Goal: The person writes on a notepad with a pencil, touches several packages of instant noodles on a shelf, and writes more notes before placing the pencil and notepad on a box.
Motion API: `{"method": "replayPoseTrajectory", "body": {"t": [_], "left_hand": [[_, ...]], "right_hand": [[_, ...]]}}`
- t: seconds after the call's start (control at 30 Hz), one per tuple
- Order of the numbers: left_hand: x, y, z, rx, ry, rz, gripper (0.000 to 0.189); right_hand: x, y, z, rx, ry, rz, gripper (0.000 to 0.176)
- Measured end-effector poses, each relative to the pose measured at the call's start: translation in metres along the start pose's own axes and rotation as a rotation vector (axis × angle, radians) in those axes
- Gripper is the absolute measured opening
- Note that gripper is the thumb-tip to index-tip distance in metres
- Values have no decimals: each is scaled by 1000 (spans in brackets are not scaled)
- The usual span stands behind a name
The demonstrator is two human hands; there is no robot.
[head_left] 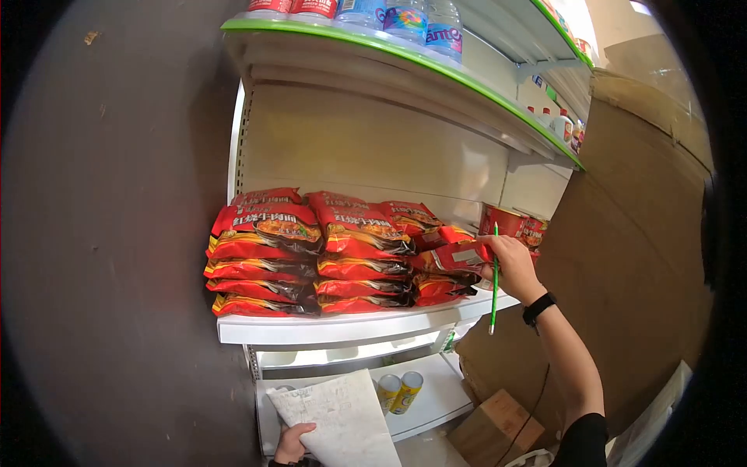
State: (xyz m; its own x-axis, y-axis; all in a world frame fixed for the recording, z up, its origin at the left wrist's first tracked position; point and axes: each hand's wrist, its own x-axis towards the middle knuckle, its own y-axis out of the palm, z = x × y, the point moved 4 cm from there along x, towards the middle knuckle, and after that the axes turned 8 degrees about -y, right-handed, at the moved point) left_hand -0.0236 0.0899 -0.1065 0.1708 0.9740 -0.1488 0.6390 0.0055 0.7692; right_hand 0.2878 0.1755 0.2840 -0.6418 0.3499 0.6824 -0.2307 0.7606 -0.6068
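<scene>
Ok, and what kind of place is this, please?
It looks like a small shop or its storeroom. The red noodle packets stand in neat stacks on a white shelf, bottles line the green-edged shelf above, and yellow cans sit below.

"ante" on bottle [443,34], characters on red packets [358,226]

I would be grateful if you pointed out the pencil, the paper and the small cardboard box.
Pencil [494,302], head view: lower shaft.
Paper [340,416], head view: middle of the sheet.
Box [504,420], head view: middle of its visible side.
</scene>
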Motion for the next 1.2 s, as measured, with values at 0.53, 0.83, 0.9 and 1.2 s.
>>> {"method": "replayPoseTrajectory", "body": {"t": [0.53, 0.83, 0.9, 1.2], "left_hand": [[-5, 14, -11, 17, 122, -16, 51], [-10, 20, -16, 80, 112, -20, 59], [-7, 17, -14, 72, 131, -13, 59], [-11, 21, -15, -13, 83, 15, 51]], "right_hand": [[10, -21, -1, 244, 69, 88, 35], [8, -34, -9, 206, 83, 253, 33], [11, -36, -9, 46, 21, 247, 31], [15, -26, 8, -90, -81, 162, 30]]}}
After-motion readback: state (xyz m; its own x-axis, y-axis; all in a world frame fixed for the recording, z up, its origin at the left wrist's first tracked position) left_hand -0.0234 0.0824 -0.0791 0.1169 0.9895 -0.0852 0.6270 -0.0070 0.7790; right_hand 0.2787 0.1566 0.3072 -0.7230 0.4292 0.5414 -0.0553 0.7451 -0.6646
